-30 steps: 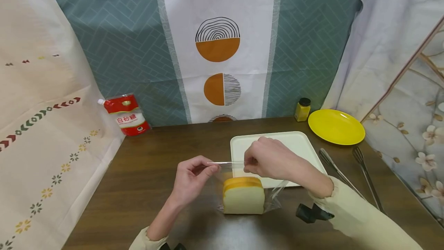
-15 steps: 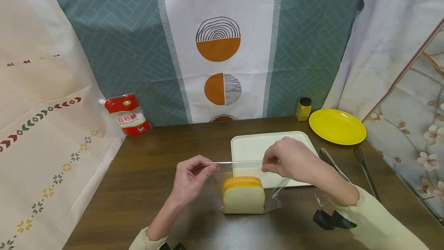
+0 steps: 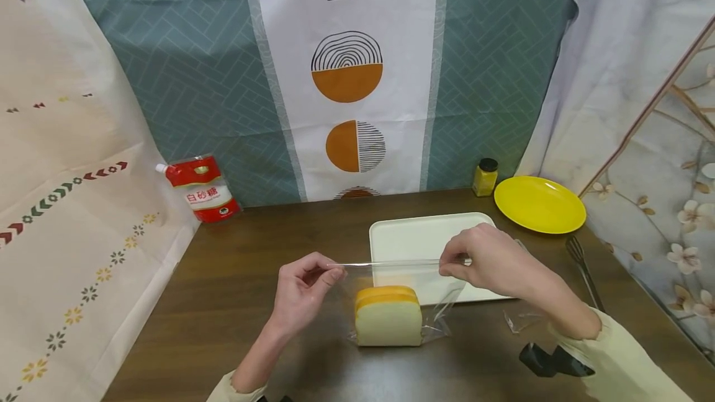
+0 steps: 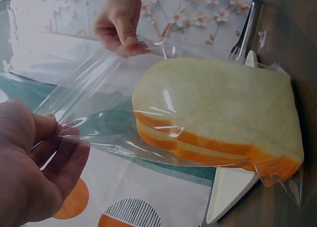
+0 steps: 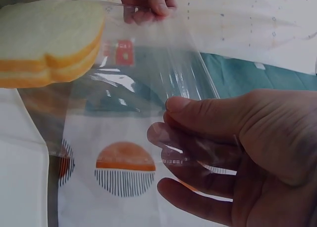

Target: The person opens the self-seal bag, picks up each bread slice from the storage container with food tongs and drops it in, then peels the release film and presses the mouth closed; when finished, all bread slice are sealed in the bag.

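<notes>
Two slices of bread (image 3: 388, 322) stand upright inside a clear plastic bag (image 4: 99, 113), at the near middle of the table. My left hand (image 3: 304, 284) pinches the bag's top edge at its left corner between thumb and fingers. At the right end of that edge, my right hand (image 3: 483, 259) pinches the film, thumb against forefinger in the right wrist view. Between the hands the top edge runs taut and nearly level above the bread (image 5: 49, 41). The right hand is over part of a cream tray (image 3: 416, 231).
A yellow plate (image 3: 539, 205) and a yellow jar with a black lid (image 3: 485, 177) are at the back right. A whisk (image 3: 583, 272) lies on the right, beside tongs mostly hidden by the right arm. A red-and-white pouch (image 3: 202, 188) leans at the back left.
My right hand has slid to the right along the bag's top edge, away from the left hand. The left hand and the bread have hardly moved.
</notes>
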`<state>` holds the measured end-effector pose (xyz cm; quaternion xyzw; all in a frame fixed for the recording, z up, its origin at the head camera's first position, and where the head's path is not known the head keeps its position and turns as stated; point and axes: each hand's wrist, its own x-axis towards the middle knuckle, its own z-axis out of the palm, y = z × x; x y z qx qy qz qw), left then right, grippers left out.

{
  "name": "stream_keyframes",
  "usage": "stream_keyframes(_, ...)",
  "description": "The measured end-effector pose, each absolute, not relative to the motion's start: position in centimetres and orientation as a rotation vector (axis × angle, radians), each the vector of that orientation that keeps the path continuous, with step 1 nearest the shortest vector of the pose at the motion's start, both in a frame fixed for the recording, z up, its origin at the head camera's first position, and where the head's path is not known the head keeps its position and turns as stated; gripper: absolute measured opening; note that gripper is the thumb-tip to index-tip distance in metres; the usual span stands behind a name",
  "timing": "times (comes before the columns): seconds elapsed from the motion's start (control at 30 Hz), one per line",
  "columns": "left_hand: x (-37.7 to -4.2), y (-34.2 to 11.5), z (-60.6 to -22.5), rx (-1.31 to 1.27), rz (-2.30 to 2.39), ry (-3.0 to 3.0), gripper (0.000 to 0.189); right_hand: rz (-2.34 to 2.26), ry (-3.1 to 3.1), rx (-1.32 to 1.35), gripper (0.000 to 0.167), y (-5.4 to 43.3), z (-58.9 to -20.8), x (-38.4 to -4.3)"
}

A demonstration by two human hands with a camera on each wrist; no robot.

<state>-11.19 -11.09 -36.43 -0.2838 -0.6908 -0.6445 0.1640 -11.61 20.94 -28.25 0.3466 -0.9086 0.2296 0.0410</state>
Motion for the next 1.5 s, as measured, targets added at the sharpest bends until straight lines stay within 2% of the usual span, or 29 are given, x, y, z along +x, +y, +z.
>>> stream_keyframes(0.27,-11.2,-11.0,-36.5,-0.835,-1.841,-1.943,0.030,0.791,-2.733,1.089,0.010,22.3,-28.7,-11.5)
stream_keyframes(0.63,-11.2,-11.1,-36.5,-0.823,-1.806,-1.967,0.013,0.869,-2.710,1.041,0.010,23.6,-29.1,-11.2)
stream_keyframes(0.97,-10.9,-11.6,-36.4,-0.826,-1.756,-1.963,0.019,0.928,-2.631,1.055,0.013,24.1,-29.7,-11.0)
stream_keyframes(1.3,-10.4,-13.9,-35.4,-0.859,-1.767,-1.909,0.015,1.047,-2.524,1.151,0.019,22.4,-29.7,-11.4)
stream_keyframes(1.5,-10.3,-16.5,-34.7,-0.776,-1.796,-1.964,0.007,1.150,-2.517,1.160,0.014,20.3,-29.8,-12.2)
